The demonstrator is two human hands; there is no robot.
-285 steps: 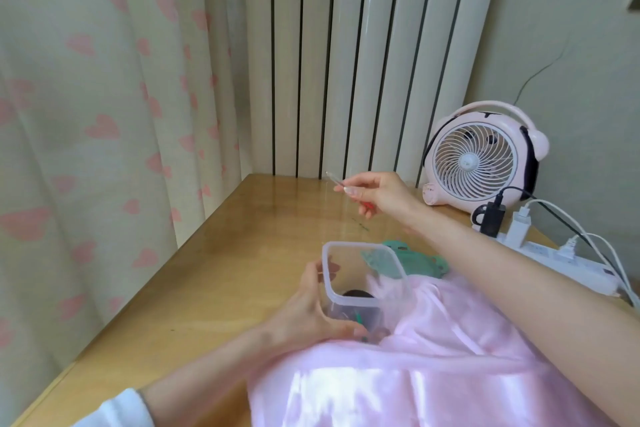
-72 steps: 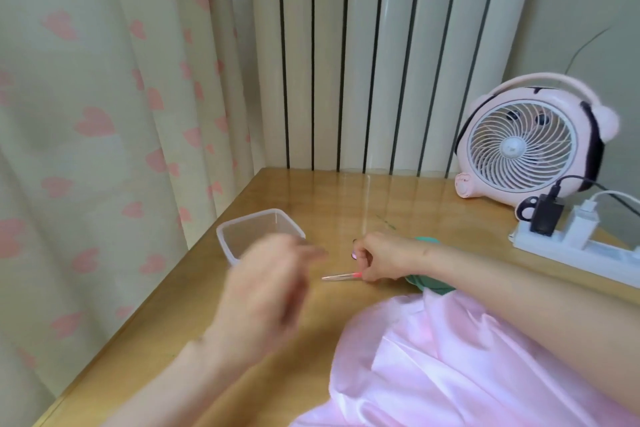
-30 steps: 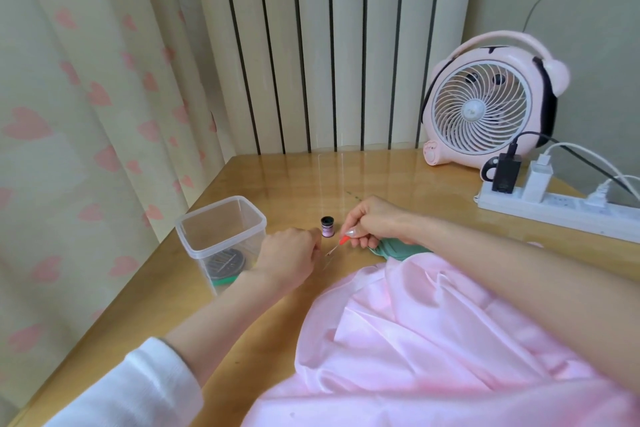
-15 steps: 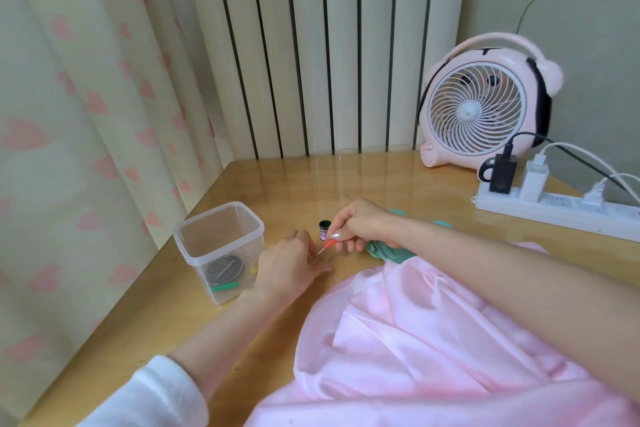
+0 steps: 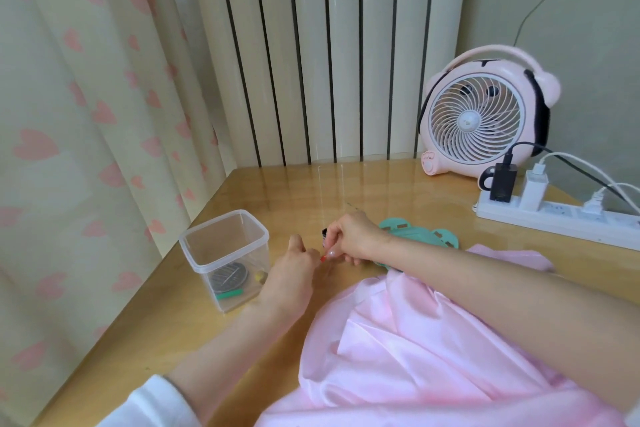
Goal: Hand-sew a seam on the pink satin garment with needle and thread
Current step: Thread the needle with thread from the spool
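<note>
The pink satin garment point(image 5: 426, 357) lies heaped on the wooden table point(image 5: 298, 198) at the lower right. My right hand point(image 5: 351, 239) reaches over it and pinches a slim red-tipped tube point(image 5: 323, 257). My left hand point(image 5: 294, 270) is curled just left of it, fingertips closed on the tube's red end. A small dark thread spool point(image 5: 323, 232) stands upright on the table just behind both hands. I can make out neither needle nor thread.
A clear plastic box point(image 5: 225, 253) holding a needle disc and small sewing bits stands left of my hands. Its teal lid point(image 5: 415, 236) lies under my right forearm. A pink fan point(image 5: 485, 114) and a white power strip point(image 5: 561, 218) sit at the back right. Curtains hang on the left.
The box has gone from my left hand to the table's left side, and the spool now stands on the table. Over the last second my hands have closed together on the red-tipped tube.
</note>
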